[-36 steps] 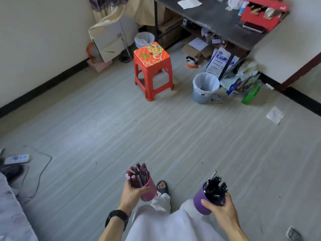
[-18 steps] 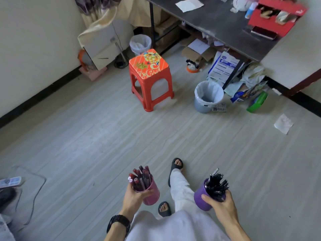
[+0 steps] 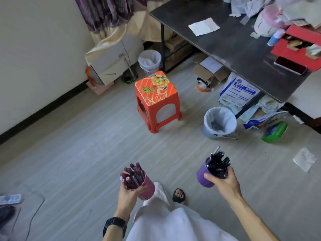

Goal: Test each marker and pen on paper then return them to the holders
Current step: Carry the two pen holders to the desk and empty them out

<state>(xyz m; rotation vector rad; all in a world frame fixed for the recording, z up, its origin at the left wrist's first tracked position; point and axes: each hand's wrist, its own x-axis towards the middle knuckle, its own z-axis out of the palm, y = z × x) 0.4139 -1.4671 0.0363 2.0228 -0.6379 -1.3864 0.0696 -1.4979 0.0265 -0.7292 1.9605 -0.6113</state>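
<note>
Soft daylight fills my view, shadows faint under the stool [image 3: 157, 101]; far right table [image 3: 243, 49] clutter smears, and edges bow outward.

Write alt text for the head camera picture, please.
A person's left hand holds a pink holder of red pens, the right hand a purple holder of black pens. Ahead stand an orange stool and a cluttered dark table.

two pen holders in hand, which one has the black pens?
The purple holder, gripped by the right hand, is full of black pens. The pink holder in the left hand carries dark red ones.
</note>
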